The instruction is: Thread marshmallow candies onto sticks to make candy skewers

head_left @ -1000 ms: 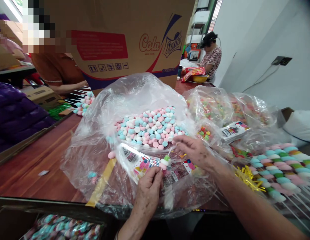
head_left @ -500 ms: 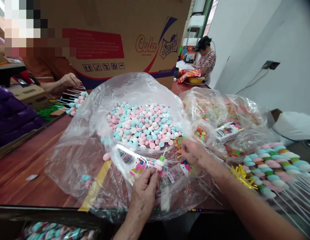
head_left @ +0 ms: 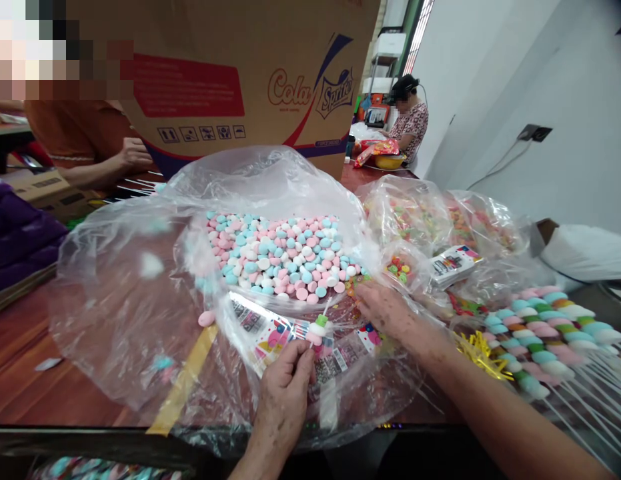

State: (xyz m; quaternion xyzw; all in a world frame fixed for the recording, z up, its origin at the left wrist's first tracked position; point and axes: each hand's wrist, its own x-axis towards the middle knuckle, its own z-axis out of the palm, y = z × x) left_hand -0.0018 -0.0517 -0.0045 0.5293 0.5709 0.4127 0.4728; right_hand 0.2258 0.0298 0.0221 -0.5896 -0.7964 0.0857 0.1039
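Note:
My left hand point(head_left: 285, 387) pinches a thin white stick point(head_left: 316, 330) that carries a pink, a white and a green candy near its top. My right hand point(head_left: 385, 308) reaches with closed fingers into small colourful ring candies point(head_left: 357, 285) at the edge of a clear plastic bag; what it holds is too small to name. Just beyond both hands lies a heap of pink, blue and white round candies point(head_left: 277, 253) in a big clear bag point(head_left: 140, 293). Printed label cards point(head_left: 270, 330) lie under the plastic beneath my left hand.
A tall Cola Sprite cardboard box point(head_left: 230, 73) stands behind the candy bag. Finished candy skewers point(head_left: 545, 333) lie in a pile at the right, beside bags of mixed gummies point(head_left: 440, 220). A person's hand point(head_left: 133, 153) works at the far left; another person sits in the background point(head_left: 407, 120).
My right hand slid from the stick's tip rightward and down to the ring candies. The view shifted slightly left; the plastic bag's left side has billowed up.

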